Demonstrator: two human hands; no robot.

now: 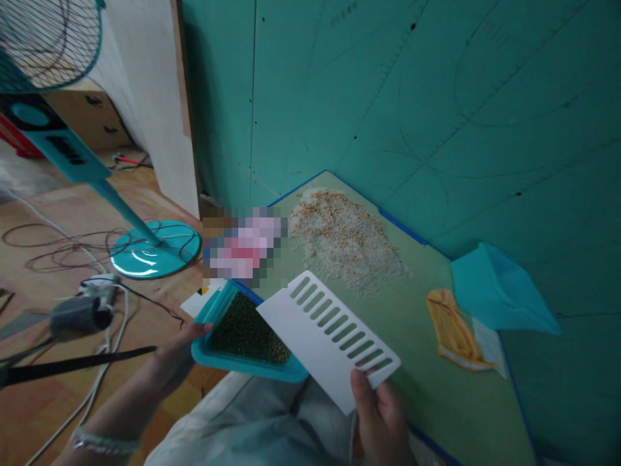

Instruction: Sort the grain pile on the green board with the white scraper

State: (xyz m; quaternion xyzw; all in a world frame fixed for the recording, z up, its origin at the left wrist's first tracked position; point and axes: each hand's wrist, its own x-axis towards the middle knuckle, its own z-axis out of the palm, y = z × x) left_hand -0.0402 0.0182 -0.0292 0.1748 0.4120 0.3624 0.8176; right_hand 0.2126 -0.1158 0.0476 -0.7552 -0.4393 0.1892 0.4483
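My left hand (175, 360) grips the left edge of a turquoise plastic tray (233, 364), its thumb over the rim. Dark green beans (245, 329) lie inside the tray. In my right hand (381, 414) is a flat white plastic scraper (308, 353) with a row of slots, held by its lower right corner. The scraper is tilted over the table's near edge, and its left end overlaps the tray in view. Beyond it, a spread pile of pale grains (339, 249) mixed with yellow-orange ones lies on the green tabletop (412, 323).
A yellow cloth-like item (451, 330) and a turquoise folded piece (499, 291) lie at the table's right. A green wall (388, 97) borders its far side. Left stand a turquoise fan base (155, 252) and loose cables (104, 362). A pixelated patch covers something at the table's left edge.
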